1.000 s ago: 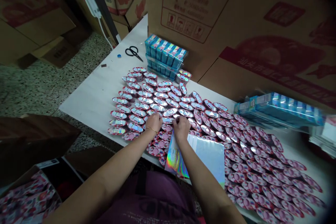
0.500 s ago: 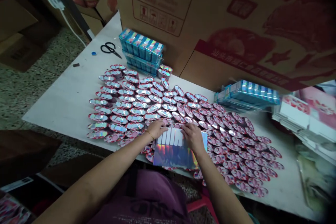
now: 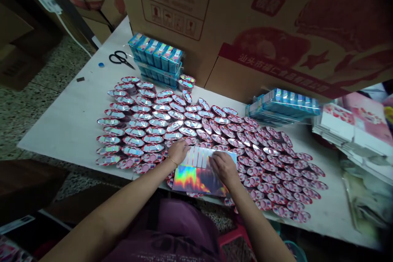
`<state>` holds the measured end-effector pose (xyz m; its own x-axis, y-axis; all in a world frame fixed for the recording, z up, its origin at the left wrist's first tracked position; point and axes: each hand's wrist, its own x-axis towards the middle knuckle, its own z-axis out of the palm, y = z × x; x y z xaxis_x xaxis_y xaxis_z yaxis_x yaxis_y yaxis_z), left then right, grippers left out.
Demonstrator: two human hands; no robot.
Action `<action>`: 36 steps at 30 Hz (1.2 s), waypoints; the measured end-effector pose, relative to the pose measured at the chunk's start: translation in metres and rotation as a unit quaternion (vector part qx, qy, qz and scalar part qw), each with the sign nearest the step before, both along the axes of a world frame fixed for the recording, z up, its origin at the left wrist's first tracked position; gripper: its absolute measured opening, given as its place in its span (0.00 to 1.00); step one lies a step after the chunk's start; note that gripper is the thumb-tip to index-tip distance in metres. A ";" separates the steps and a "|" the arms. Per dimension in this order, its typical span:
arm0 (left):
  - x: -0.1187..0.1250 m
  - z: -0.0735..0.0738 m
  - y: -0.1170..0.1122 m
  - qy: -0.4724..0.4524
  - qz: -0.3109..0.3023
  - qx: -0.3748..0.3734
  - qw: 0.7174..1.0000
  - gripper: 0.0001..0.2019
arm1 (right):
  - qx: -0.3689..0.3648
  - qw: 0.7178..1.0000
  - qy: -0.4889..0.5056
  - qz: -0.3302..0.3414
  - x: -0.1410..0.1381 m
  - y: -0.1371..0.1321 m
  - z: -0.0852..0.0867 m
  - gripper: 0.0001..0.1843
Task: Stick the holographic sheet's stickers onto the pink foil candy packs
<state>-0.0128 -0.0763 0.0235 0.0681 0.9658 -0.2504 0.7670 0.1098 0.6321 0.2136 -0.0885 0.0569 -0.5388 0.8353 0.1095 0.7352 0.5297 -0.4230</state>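
A shiny holographic sticker sheet (image 3: 196, 180) with white strips along its upper part lies over the rows of small oval-topped packs. My left hand (image 3: 178, 152) is closed on its upper left corner, thumb and fingers pinching the edge. Over the sheet's right part is my right hand (image 3: 225, 168), fingers bent and drawn together at the strips; what they hold, if anything, is hidden. Beyond the sheet, oval packs (image 3: 158, 123) carry silvery strips on their tops. Packs to the right (image 3: 270, 178) show a pink oval on top instead.
Blue wrapped packs (image 3: 156, 59) stand at the back left, more blue packs (image 3: 282, 104) at the back right. Black scissors (image 3: 121, 59) and a blue cap (image 3: 101, 65) lie on the white table (image 3: 61, 114). A large carton (image 3: 233, 73) walls the back; white printed cartons (image 3: 346, 131) are stacked right.
My right hand has drawn back from the pack at the sheet's upper edge onto the sheet. My left hand stays at the corner. The whole view has shifted slightly.
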 end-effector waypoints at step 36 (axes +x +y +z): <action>0.041 0.006 0.111 -0.397 0.209 -0.108 0.887 0.12 | -0.211 0.631 0.554 -0.500 -0.069 0.069 -0.024 0.15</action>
